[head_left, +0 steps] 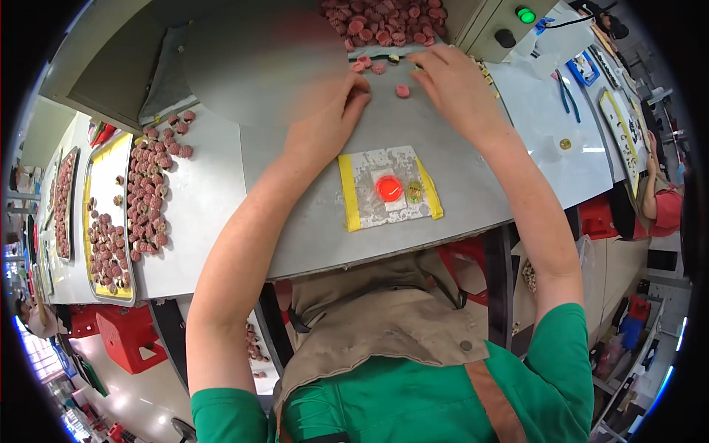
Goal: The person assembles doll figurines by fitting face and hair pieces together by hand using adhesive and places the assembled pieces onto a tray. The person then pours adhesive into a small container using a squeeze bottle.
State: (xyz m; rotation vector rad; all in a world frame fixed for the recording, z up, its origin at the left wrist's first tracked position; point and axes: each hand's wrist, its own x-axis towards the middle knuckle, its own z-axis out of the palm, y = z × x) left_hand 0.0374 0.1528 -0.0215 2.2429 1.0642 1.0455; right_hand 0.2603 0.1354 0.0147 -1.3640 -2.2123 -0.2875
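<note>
Four loose pink pieces point(378, 68) lie between the two hands, at the far part of the grey surface point(310, 221), with a small dark-and-white piece point(394, 59) just beside them at one o'clock. From there, the right hand point(461, 85) is between three and four o'clock, its grip open, thumb parted from the fingers, tips near the dark-and-white piece. The left hand point(341, 107) is between seven and eight, fingers bent; a blurred patch covers part of it, so whether its grip holds anything cannot be told. At twelve, a heap of pink pieces point(382, 23) closes off the far side. At six, a wide stretch of surface gives room down to a yellow-edged mat point(348, 193) bearing a bright red disc point(388, 188); the surface's near edge runs just beyond. A pale box point(487, 33) bounds two o'clock; pliers point(567, 97) lie at three, a yellow-lined tray point(105, 173) at eight.
</note>
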